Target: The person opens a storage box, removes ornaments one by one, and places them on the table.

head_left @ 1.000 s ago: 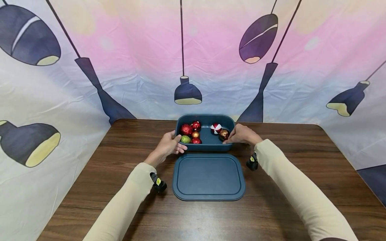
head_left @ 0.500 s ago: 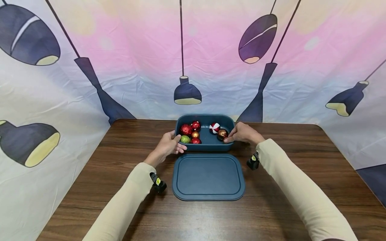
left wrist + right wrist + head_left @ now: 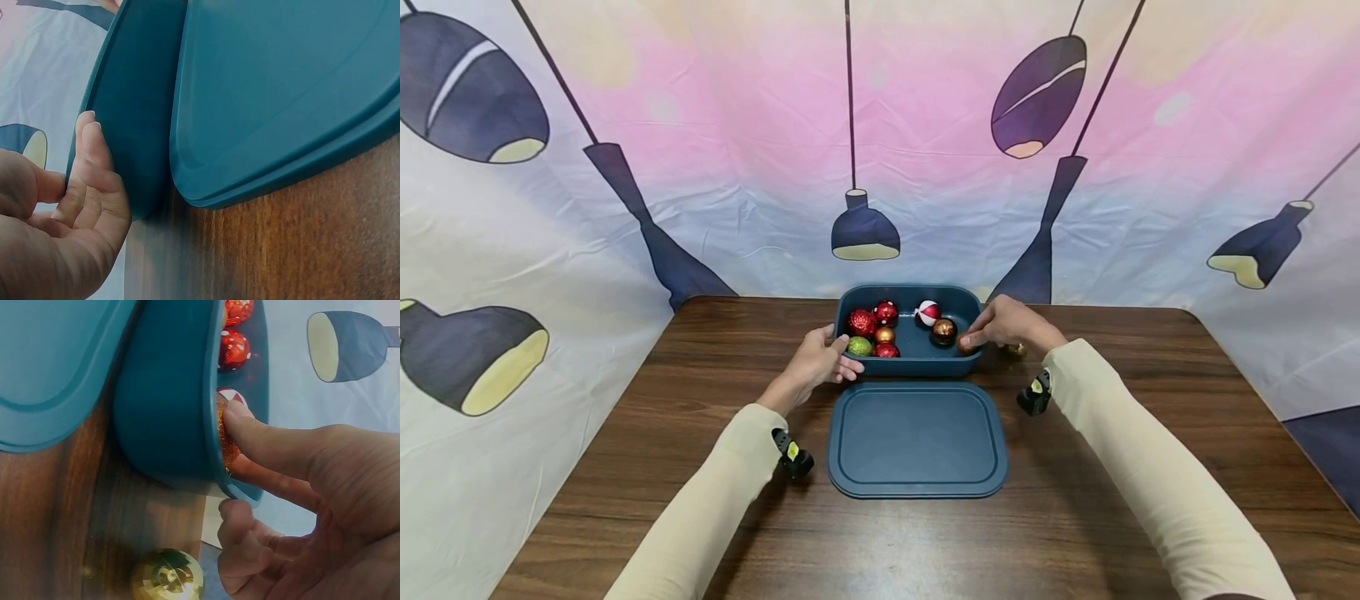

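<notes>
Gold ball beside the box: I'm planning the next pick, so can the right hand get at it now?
Probably not yet: the right hand pinches a glittery orange ball at the box. Once freed, it could likely reach the gold ball nearby on the table.

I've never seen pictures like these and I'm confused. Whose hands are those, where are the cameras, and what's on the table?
They belong to a person, not a robot. The wide view comes from a camera worn on the head, looking forward and down. The close views come from little cameras, one worn on each wrist. On the table sits a blue box with shiny balls inside, a flat blue lid in front and a gold ball beside the box. The left hand holds the box's edge, and the right hand pinches a glittery orange ball inside it.
</notes>
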A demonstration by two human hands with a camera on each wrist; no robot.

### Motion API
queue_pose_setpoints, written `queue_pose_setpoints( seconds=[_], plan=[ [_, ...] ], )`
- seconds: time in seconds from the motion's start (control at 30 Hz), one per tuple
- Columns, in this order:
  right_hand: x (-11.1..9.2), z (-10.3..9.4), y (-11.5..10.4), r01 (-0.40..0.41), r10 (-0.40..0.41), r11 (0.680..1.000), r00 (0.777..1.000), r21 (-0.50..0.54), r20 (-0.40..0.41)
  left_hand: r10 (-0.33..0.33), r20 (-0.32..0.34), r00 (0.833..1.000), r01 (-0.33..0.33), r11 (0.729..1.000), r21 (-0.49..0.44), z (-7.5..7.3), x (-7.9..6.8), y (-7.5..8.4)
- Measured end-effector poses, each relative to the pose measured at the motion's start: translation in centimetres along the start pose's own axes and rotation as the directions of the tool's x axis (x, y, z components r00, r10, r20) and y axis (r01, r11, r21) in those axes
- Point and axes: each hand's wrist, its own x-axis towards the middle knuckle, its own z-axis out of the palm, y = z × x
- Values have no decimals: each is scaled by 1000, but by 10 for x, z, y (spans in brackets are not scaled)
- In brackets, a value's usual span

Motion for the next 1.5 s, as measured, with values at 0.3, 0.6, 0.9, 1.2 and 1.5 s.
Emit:
queue_pose_setpoints(
  seconds=[0.3, 0.6, 0.9, 1.2, 1.5],
  plan=[
    [-3, -5, 0, -21, 21, 998, 1000, 55, 3, -3, -4, 1000, 3, 1000, 4, 1, 1, 0],
    [-5, -12, -3, 3, 0, 995, 1000, 97, -31, 1, 6, 1000, -1, 1000, 8, 1, 1, 1],
    [-14, -20, 0, -3, 13, 982, 998, 187, -54, 2, 9, 1000, -2, 1000, 8, 0, 2, -1],
    [-23, -32, 10, -2, 22, 969, 997, 247, -79, -3, -3, 1000, 3, 1000, 13, 0, 0, 0],
    [-35, -44, 23, -29, 54, 969, 994, 246, -97, -4, 2, 1000, 4, 1000, -2, 0, 0, 1]
  ],
)
